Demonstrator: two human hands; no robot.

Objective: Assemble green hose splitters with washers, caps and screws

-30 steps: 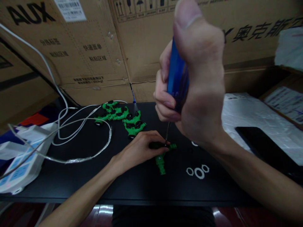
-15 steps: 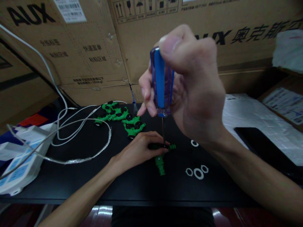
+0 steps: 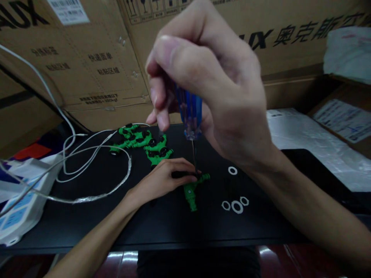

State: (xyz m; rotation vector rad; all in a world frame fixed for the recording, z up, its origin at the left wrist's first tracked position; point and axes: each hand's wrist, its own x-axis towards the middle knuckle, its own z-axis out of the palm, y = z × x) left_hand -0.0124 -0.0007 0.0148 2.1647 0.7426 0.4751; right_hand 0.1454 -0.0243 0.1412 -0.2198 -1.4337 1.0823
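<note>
My right hand (image 3: 214,73) is wrapped around the clear blue handle of a screwdriver (image 3: 189,112). The shaft points down, and its tip meets a green plastic Y-shaped hose fitting (image 3: 189,192) by my left fingertips. My left hand (image 3: 171,175) grips that fitting against the black table, thumb and fingers closed around its upper part; the held part is hidden. White ring washers (image 3: 237,207) lie on the table to the right of the fitting. Farther back on the left is a group of similar green fittings (image 3: 158,148) with black parts.
A white power strip (image 3: 26,200) with plugs and looping white cables (image 3: 127,170) occupies the left side. Large cardboard boxes (image 3: 110,92) stand along the back. A black phone-like slab (image 3: 313,173) rests on white wrapping (image 3: 286,127) at right.
My right hand has turned around the screwdriver handle and now covers its top. The view has shifted slightly; my left hand still holds the fitting.
</note>
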